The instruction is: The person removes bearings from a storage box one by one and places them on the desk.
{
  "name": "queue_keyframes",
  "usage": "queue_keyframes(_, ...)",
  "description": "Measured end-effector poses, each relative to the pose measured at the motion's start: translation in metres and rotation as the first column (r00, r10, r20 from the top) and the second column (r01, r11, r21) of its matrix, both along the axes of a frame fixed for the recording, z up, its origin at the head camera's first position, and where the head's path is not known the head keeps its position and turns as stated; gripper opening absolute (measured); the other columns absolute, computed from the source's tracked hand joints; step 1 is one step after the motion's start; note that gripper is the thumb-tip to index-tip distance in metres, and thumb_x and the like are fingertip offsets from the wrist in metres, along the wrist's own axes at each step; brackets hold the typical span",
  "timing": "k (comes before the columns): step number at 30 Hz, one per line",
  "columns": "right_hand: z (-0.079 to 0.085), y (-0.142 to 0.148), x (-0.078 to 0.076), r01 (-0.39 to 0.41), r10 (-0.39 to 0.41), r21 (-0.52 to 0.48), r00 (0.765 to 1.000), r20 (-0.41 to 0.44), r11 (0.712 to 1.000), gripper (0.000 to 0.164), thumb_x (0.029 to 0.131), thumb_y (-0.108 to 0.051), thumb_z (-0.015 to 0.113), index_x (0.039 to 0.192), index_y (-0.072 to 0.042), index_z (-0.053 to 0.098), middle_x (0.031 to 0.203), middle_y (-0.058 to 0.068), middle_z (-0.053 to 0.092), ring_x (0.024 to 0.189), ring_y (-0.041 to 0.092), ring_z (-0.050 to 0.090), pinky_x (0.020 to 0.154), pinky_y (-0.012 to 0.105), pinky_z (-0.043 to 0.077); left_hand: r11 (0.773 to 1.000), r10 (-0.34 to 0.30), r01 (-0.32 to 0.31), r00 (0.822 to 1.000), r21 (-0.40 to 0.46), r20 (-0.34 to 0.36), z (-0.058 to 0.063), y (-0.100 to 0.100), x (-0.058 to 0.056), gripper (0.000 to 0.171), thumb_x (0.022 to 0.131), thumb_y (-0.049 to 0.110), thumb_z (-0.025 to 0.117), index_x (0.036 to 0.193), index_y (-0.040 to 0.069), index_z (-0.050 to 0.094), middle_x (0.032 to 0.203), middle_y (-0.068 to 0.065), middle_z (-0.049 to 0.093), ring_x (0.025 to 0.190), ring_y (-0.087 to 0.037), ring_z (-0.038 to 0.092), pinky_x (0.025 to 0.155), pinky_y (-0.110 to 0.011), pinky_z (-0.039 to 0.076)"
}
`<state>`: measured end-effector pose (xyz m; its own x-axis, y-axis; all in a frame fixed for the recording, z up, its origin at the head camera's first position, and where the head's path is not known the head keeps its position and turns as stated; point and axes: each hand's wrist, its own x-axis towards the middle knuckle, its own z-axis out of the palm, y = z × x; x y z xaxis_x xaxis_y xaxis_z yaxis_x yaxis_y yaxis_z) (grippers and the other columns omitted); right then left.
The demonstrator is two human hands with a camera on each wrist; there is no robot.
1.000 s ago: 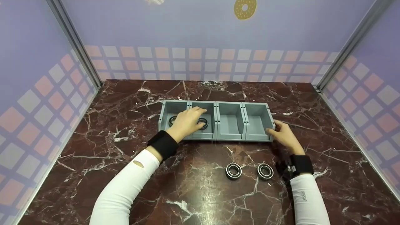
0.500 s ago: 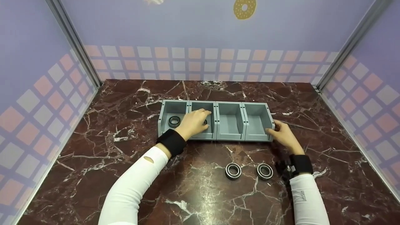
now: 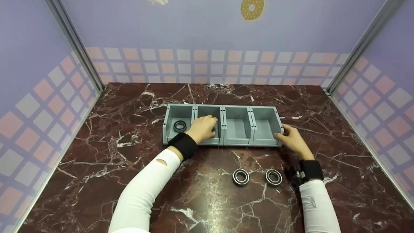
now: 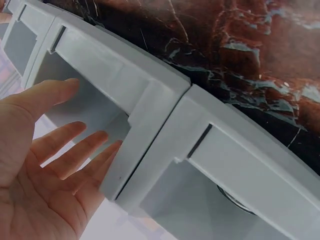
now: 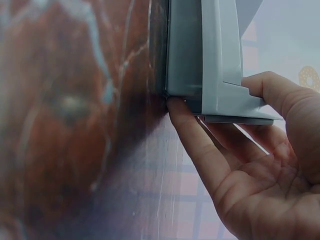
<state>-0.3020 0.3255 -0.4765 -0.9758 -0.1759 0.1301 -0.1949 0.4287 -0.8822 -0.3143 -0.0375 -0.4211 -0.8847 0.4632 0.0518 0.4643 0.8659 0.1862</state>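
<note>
A row of grey storage bins [image 3: 237, 141] stands on the table, joined side by side. My left hand [image 3: 203, 127] reaches into the second bin from the left; in the left wrist view, thumb and fingers are spread apart with nothing seen between them. A sliver of a dark bearing [image 3: 213, 129] shows beside that hand, mostly hidden under it. Another ball bearing [image 3: 175, 127] lies in the leftmost bin. My right hand [image 3: 292, 139] grips the side wall of the rightmost bin [image 5: 227, 102], thumb on the inner side and fingers outside.
Two more bearings, one left [image 3: 241, 184] and one right [image 3: 273, 184], lie flat on the marbled table [image 3: 136, 181] in front of the bins. Tiled, purple-painted panels [image 3: 207, 35] enclose the back and sides.
My left hand has moved slightly right and down into the second bin, uncovering the leftmost bin's bearing and covering most of the second one. My right hand has kept its place.
</note>
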Motion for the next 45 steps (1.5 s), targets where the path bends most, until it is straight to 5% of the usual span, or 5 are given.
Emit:
queue_keyframes(12,0.003,-0.005,0.0,0.028,-0.033,0.105,0.998,0.044,0.994,0.049,0.098,-0.003,0.061,0.142,0.015,0.049,0.127,0.039,0.062,0.083,-0.009,0.057,0.071,0.01,0.049,0.997,0.048,-0.046,0.998,-0.056,0.036,-0.01,0.006,-0.009,0.029,0.09,0.01,0.074,0.116,-0.001,0.07,0.118,-0.022,0.07,0.11,-0.041,0.07,0.092,-0.055,0.06)
queue_keyframes(39,0.004,-0.002,0.0,0.044,-0.047,0.119,0.998,0.027,0.992,0.049,0.098,-0.002,0.062,0.142,0.016,0.05,0.129,0.039,0.063,0.087,-0.007,0.058,0.073,0.008,0.048,0.976,0.143,-0.134,0.989,-0.171,0.038,-0.018,0.023,-0.016,0.021,0.095,0.004,0.064,0.114,0.002,0.074,0.121,-0.021,0.072,0.112,-0.039,0.071,0.09,-0.052,0.063)
queue_keyframes(45,0.003,-0.002,-0.001,0.034,-0.037,0.117,0.999,0.023,0.993,0.048,0.098,-0.002,0.061,0.141,0.016,0.05,0.127,0.039,0.063,0.087,-0.005,0.061,0.074,0.008,0.049,0.978,0.15,-0.138,0.986,-0.153,0.068,-0.025,0.023,-0.027,0.02,0.094,0.003,0.063,0.11,0.001,0.076,0.121,-0.021,0.074,0.111,-0.039,0.072,0.09,-0.052,0.063)
